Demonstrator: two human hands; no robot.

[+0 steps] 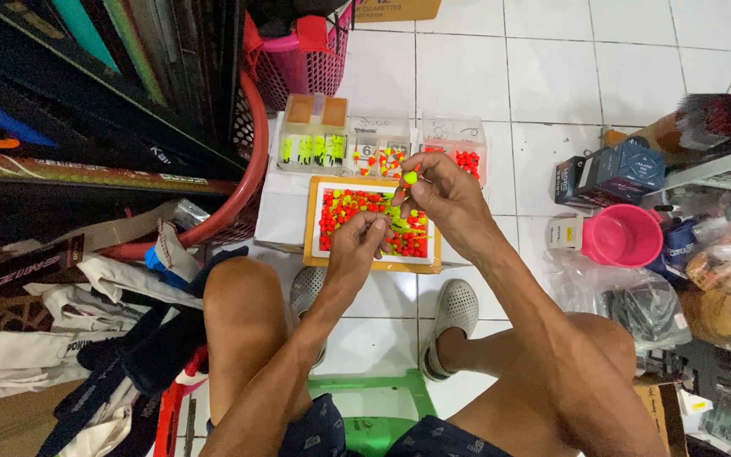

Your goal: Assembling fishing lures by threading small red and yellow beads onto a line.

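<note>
Leftmost, we see dark long packages and a red hoop point(251, 169) leaning up, with cloth bags point(61, 338) heaped near us on the floor. Moving right, our left hand point(357, 245) hangs over the orange-rimmed tray point(308, 222) of red and yellow beads, fingers curled together at the tips; whether they pinch anything, we cannot tell. Just right of it and a little higher, our right hand point(442, 190) has thumb and forefinger closed on a small yellow-green bead point(411, 178), held above the tray's far edge. Beyond the tray stand three clear boxes point(378, 148) of small floats. Well to the right sit a pink bucket point(623, 235), dark boxes point(611, 169) and bagged goods point(636, 305).
</note>
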